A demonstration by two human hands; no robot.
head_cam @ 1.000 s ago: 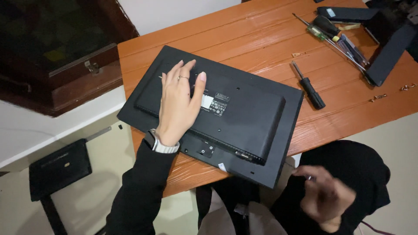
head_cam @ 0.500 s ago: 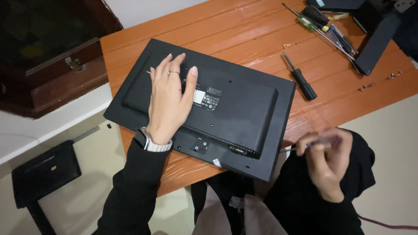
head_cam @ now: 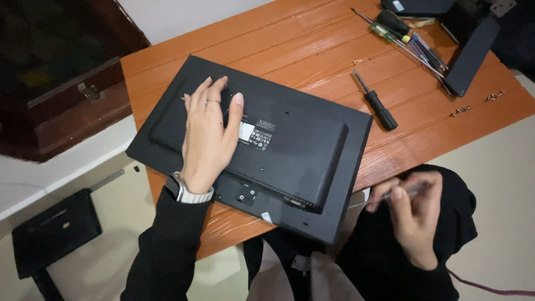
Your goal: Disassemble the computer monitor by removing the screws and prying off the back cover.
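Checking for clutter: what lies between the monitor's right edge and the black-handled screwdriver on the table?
Head view: only bare orange wooden tabletop lies between the black monitor back and the black-handled screwdriver.

One monitor (head_cam: pixel 267 145) lies face down under the left hand (head_cam: pixel 209 136). One black-handled screwdriver (head_cam: pixel 376 103) lies alone beyond the right hand (head_cam: pixel 412 214), with a bundle of several more tools (head_cam: pixel 401 36) farther off, too tangled to count. One black stand (head_cam: pixel 471 47) sits beside them. Two small screws (head_cam: pixel 473 104) lie nearby on the one worktop (head_cam: pixel 312 44).
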